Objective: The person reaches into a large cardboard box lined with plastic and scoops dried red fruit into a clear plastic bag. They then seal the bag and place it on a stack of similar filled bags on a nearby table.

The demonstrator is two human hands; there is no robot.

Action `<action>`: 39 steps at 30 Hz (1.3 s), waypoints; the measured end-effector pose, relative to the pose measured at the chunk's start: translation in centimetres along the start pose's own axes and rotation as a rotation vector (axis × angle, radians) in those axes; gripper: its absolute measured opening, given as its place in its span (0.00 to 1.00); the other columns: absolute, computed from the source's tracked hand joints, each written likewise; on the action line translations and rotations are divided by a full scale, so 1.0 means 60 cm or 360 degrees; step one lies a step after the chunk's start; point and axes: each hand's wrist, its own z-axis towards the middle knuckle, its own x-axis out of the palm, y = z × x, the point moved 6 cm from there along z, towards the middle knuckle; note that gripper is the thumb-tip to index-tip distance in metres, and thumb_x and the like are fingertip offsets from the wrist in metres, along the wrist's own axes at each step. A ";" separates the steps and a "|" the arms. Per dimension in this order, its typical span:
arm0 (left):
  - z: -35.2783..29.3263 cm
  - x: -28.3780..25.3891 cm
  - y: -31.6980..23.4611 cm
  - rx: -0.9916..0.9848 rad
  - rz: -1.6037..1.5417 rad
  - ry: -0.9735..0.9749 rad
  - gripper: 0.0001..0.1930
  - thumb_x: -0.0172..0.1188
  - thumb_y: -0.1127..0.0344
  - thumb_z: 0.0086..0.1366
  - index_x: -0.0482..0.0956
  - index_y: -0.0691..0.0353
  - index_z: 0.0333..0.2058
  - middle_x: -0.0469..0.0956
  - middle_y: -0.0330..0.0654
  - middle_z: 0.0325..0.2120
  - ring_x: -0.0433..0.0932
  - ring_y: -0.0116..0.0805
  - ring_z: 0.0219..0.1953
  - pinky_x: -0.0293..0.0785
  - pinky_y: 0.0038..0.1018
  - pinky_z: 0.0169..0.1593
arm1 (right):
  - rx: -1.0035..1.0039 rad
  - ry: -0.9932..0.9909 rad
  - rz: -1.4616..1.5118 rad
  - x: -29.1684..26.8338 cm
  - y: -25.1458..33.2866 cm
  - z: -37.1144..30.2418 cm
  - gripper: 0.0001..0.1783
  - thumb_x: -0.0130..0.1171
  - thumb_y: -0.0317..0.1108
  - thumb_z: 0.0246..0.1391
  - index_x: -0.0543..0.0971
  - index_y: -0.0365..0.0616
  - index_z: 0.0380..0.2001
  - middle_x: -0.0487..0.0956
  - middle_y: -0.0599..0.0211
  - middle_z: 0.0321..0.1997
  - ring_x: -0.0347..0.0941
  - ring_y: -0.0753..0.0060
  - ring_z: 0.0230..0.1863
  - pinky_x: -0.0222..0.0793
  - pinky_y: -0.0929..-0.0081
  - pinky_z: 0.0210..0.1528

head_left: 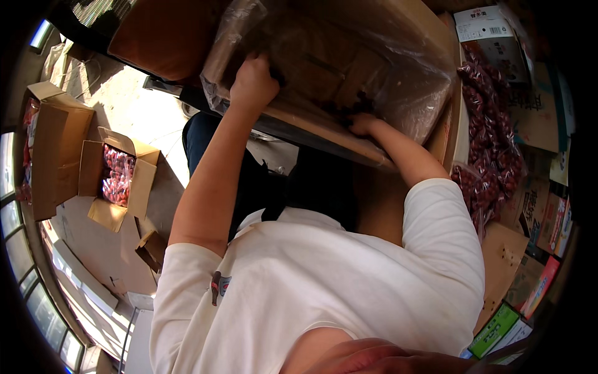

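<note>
Both my hands reach into a large cardboard box lined with clear plastic film (430,93). At the box's left side, my left hand (254,81) is closed, knuckles up; something dark shows beside its fingers, but I cannot make out what it holds. Lower and to the right, my right hand (362,124) is inside the near wall, with its fingers curled at a small heap of dark dates (361,103). Its fingertips are partly hidden among them. The box's bottom lies in shade.
Bags of red dates (489,118) lie along the right, beside a white carton (492,50) and flattened cardboard (503,255). On the left floor stand an open carton with bagged dates (118,174) and a taller box (59,156). A brown rounded object (162,37) adjoins the lined box.
</note>
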 end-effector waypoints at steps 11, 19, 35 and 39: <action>0.002 -0.001 -0.001 0.0060 0.0008 -0.0026 0.22 0.58 0.74 0.45 0.77 0.69 0.43 0.75 0.58 0.42 0.74 0.56 0.45 0.73 0.39 0.49 | -0.0047 -0.0210 0.0243 0.034 -0.038 0.045 0.36 0.62 0.46 0.43 0.69 0.47 0.58 0.72 0.49 0.56 0.68 0.48 0.56 0.63 0.61 0.59; 0.003 0.000 0.001 0.0010 0.0036 0.0018 0.22 0.58 0.73 0.44 0.77 0.69 0.43 0.75 0.59 0.41 0.74 0.57 0.44 0.73 0.40 0.48 | -0.0034 -0.0311 0.0290 0.019 -0.034 0.038 0.35 0.66 0.44 0.39 0.73 0.41 0.53 0.74 0.48 0.52 0.70 0.49 0.54 0.66 0.63 0.56; 0.006 0.005 0.001 0.0057 0.0016 -0.0017 0.23 0.59 0.74 0.44 0.76 0.69 0.44 0.75 0.58 0.41 0.74 0.56 0.45 0.73 0.39 0.49 | -0.0101 -0.0031 0.2292 -0.194 0.048 -0.047 0.13 0.57 0.38 0.54 0.71 0.48 0.42 0.73 0.67 0.32 0.66 0.73 0.23 0.67 0.74 0.19; 0.006 0.008 0.010 0.0134 -0.0016 -0.0102 0.24 0.60 0.73 0.43 0.76 0.69 0.44 0.75 0.58 0.40 0.74 0.55 0.44 0.73 0.39 0.49 | -0.0595 0.0048 0.3026 -0.276 0.162 -0.071 0.03 0.52 0.32 0.57 0.71 0.47 0.29 0.68 0.75 0.25 0.63 0.80 0.26 0.61 0.81 0.23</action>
